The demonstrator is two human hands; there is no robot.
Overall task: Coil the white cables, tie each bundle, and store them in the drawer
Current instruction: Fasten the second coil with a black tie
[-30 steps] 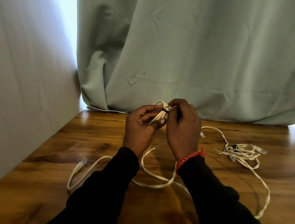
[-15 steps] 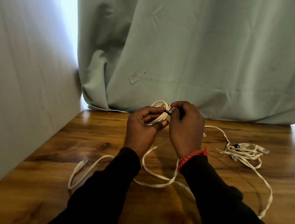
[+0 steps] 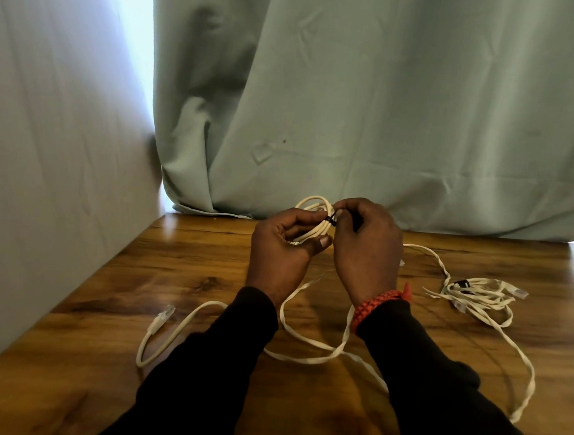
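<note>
Your left hand (image 3: pixel 281 251) held a small coil of white cable (image 3: pixel 313 219) above the wooden surface (image 3: pixel 208 245), grip curled round it. Your right hand (image 3: pixel 367 247) pinched the black tie (image 3: pixel 330 219) wrapped on the coil. The cable's loose flat tail (image 3: pixel 305 357) trailed across the surface; a second tied bundle (image 3: pixel 478 296) lay to the right.
</note>
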